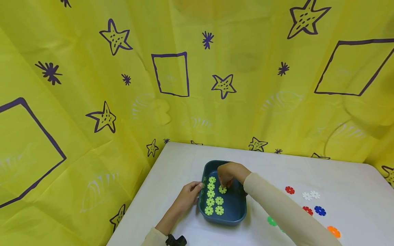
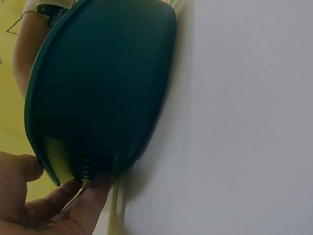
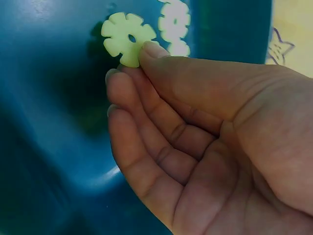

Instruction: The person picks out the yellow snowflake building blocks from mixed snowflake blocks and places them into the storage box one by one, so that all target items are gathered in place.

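Note:
A dark teal plastic tray (image 1: 229, 217) sits on the white table. My left hand (image 1: 188, 194) grips its left side, thumb at the rim and fingers against the outer wall (image 2: 98, 98) in the left wrist view. Over the tray, my right hand (image 1: 229, 173) pinches a yellow-green notched building disc (image 3: 128, 36) between thumb and index finger. Inside, more yellow-green discs lie along the left in a column (image 1: 210, 194), with two others (image 1: 219, 205) beside its lower end. Whether the pinched disc touches the tray floor, I cannot tell.
Right of the tray lie loose discs on the table: red (image 1: 290, 190), white (image 1: 307, 196), blue (image 1: 320, 210), orange (image 1: 333, 232) and green (image 1: 272, 221). The right sleeve (image 1: 283, 208) passes over that side. A yellow patterned curtain (image 1: 197, 112) borders the table's back and left.

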